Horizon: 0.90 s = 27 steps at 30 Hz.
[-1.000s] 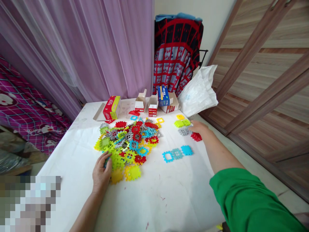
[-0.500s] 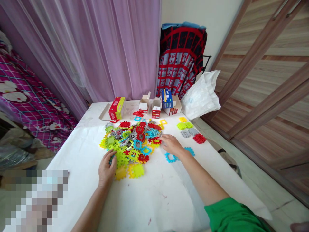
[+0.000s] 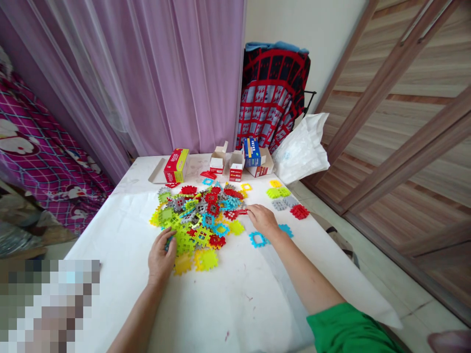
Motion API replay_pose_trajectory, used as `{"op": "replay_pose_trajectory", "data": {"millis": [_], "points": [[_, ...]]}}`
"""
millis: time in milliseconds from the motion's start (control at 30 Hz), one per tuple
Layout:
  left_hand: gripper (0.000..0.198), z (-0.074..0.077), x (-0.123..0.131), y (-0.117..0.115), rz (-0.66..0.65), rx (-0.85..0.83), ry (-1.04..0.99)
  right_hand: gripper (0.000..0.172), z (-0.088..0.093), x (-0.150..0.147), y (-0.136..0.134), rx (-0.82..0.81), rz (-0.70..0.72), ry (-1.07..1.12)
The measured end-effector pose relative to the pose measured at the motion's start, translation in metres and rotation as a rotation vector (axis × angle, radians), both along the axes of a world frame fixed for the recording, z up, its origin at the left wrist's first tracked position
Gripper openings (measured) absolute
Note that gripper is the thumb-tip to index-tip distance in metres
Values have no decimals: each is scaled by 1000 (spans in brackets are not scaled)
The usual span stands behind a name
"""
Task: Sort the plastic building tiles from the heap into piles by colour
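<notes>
Right hand point(image 3: 262, 219) now touches a red tile point(image 3: 235, 214) beside the pile point(image 3: 191, 220)

A bright green sleeve point(image 3: 353, 331) covers the right arm point(image 3: 305, 274) above the elbow.

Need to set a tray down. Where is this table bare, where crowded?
Bare: the near table between left hand and right hand, below the tile pile; also the strip left of the pile. Crowded: the pile itself, the boxes at the back, the small tile groups at right.
</notes>
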<state>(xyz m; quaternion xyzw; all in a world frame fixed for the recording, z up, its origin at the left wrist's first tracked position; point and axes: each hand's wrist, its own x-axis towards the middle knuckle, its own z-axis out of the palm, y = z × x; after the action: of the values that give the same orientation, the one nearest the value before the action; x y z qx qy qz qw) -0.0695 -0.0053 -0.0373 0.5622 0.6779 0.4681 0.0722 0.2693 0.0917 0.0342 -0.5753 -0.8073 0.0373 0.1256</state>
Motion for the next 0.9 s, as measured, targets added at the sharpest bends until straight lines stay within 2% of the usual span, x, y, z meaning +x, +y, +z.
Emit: {"op": "replay_pose_trajectory", "data": {"millis": [100,300,433,567,767,900], "points": [[33,1,0,0,0,0,-5,35,-5,13,8,3,-89,76],[32,2,1,-1,1,7,-15,34,-17,41,32,-202,-144,89],[32,2,1,-1,1,8,-21,39,-19,46,30,-185,-203,62],[31,2,1,-1,-1,0,-20,37,-14,33,17,-194,-295,2],[33,2,1,0,2,3,-22,49,0,-2,1,-204,-365,-160],[32,2,1,0,-1,2,-15,41,3,-14,0,-222,-373,-162]]}}
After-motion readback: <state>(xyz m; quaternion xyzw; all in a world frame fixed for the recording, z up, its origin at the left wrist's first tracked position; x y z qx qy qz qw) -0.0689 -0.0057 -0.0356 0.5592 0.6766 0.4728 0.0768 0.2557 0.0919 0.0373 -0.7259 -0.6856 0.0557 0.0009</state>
